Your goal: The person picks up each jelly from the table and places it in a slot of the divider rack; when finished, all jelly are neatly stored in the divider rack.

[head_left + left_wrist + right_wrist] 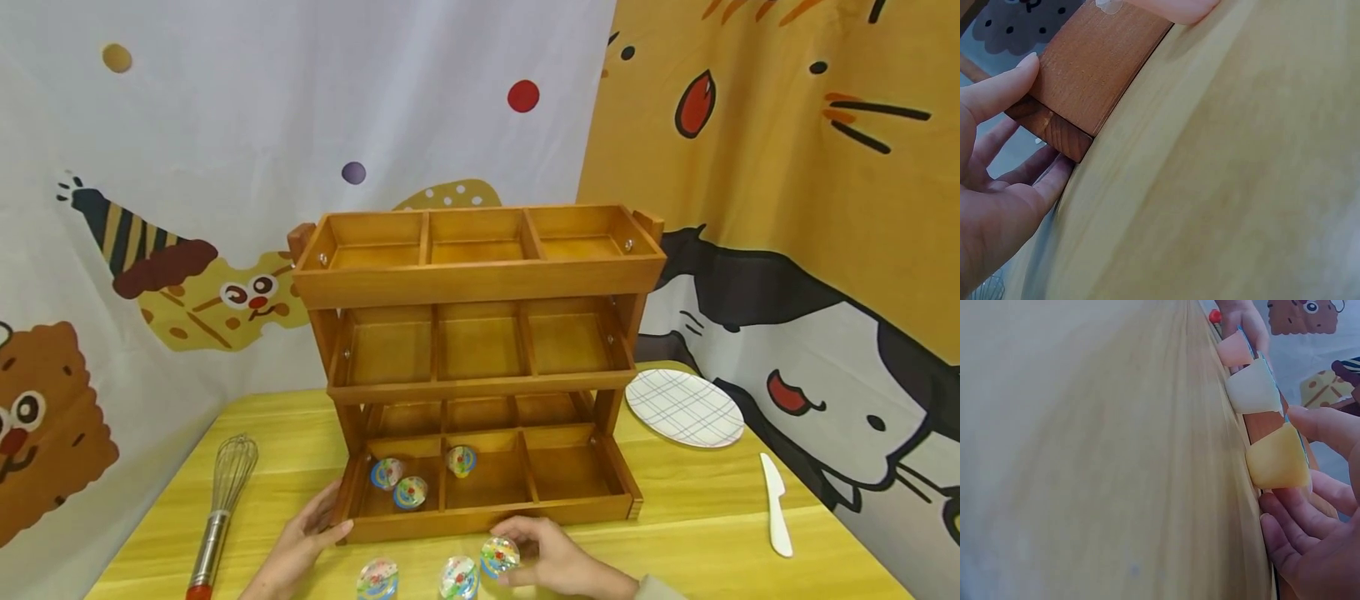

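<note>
A three-tier wooden rack (480, 283) stands on the table, each tier split into compartments. My left hand (303, 533) holds the front left corner of its bottom tray (1097, 62), thumb at the front and fingers round the side. In my right hand (551, 557) is a yellow jelly cup (1279, 459), gripped between thumb and fingers just in front of the tray. Left of it stand a white jelly cup (1254, 387) and a pink jelly cup (1235, 349). Inside the bottom tray, two jelly cups (410, 492) lie in the left compartment and one jelly cup (461, 461) in the middle one.
A whisk (221, 508) with a red handle end lies at the left of the table. To the right are a white checked plate (684, 407) and a white plastic knife (776, 504). Printed cartoon curtains (247, 100) hang behind.
</note>
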Tool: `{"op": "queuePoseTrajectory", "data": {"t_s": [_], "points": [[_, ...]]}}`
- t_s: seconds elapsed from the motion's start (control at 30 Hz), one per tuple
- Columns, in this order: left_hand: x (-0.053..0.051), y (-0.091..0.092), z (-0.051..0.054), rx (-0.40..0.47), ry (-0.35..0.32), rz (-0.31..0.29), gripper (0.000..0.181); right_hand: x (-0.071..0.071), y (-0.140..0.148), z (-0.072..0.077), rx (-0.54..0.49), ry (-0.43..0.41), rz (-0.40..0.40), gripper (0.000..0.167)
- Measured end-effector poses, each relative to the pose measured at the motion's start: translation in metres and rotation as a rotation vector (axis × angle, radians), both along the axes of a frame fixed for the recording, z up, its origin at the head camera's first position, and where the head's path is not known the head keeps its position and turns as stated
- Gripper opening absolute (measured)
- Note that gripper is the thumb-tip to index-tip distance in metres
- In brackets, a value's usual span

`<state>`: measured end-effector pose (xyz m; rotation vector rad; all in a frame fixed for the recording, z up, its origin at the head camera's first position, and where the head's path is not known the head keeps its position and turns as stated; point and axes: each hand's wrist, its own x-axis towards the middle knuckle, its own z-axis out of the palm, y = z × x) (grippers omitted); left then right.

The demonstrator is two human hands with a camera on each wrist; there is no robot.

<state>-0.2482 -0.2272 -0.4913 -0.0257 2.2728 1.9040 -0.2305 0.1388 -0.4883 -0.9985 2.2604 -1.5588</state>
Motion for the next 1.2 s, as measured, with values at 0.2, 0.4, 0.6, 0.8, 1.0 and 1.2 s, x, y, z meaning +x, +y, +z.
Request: {"op": "queuePoseTrajectory", "data": {"t_s": [0.2, 0.4, 0.6, 0.8, 1.0, 1.2], "points": [[0.0, 0.0, -0.001, 0.024, 0.011, 0.009, 0.07, 0.001, -0.001, 0.003, 0.023, -0.002, -0.014, 0.052], [0.002, 0.001, 0.0, 0.006, 0.019, 0.006, 0.071, 0.002, -0.001, 0.003, 0.028, 0.01, -0.033, 0.05], [0.003, 0.002, 0.0, 0.006, 0.017, 0.0, 0.073, 0.004, 0.001, 0.004, 0.001, -0.015, -0.028, 0.049], [0.002, 0.001, -0.001, 0.003, 0.015, -0.004, 0.073, 0.001, 0.0, 0.02, -0.011, -0.029, -0.012, 0.051], [0.001, 0.002, 0.001, -0.007, 0.011, -0.015, 0.073, -0.02, -0.004, 0.058, 0.009, -0.017, -0.049, 0.051], [0.002, 0.002, 0.001, -0.005, 0.011, -0.002, 0.071, -0.053, -0.013, 0.074, 0.11, -0.088, -0.139, 0.052]]}}
